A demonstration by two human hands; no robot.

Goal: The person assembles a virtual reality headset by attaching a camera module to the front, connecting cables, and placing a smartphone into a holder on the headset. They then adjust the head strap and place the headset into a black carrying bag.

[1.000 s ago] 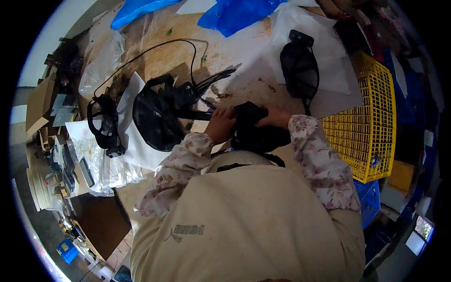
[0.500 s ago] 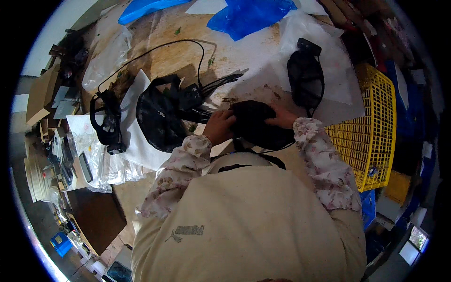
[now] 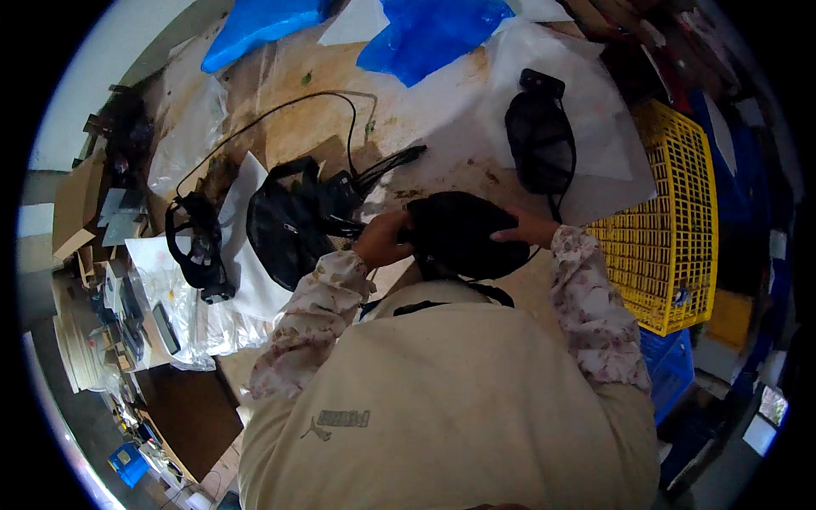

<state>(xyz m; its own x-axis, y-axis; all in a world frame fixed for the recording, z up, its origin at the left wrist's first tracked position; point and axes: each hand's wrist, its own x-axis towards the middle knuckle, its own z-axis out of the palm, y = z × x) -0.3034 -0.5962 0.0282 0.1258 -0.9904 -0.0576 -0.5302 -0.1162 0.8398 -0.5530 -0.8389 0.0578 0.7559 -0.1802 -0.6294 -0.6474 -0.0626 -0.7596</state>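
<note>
A rounded black fabric thing, like a cap or a soft pouch (image 3: 463, 234), is held close in front of my chest; its exact kind cannot be told. My left hand (image 3: 382, 241) grips its left edge, fingers partly hidden behind it. On its right side, my right hand (image 3: 529, 229) holds the rim, thumb lying over the top. Left of my hands lies a black bag (image 3: 276, 229) with a bundle of black cables (image 3: 387, 166) beside it. Farther left is a black strapped device (image 3: 202, 251), joined to a long thin cable. Beyond my right hand rests a black mesh piece with a small box (image 3: 540, 140).
A yellow plastic crate (image 3: 671, 229) stands at the right, with a blue crate (image 3: 667, 370) below it. Blue plastic sheets (image 3: 429, 34) and clear plastic lie across the table's far side. On the left are a cardboard box (image 3: 78, 204), a phone-like dark slab (image 3: 166, 329) and clear bags.
My right hand has moved from on top of the black fabric thing to its right edge. The left hand has shifted slightly left. The table scene sits a little lower in view.
</note>
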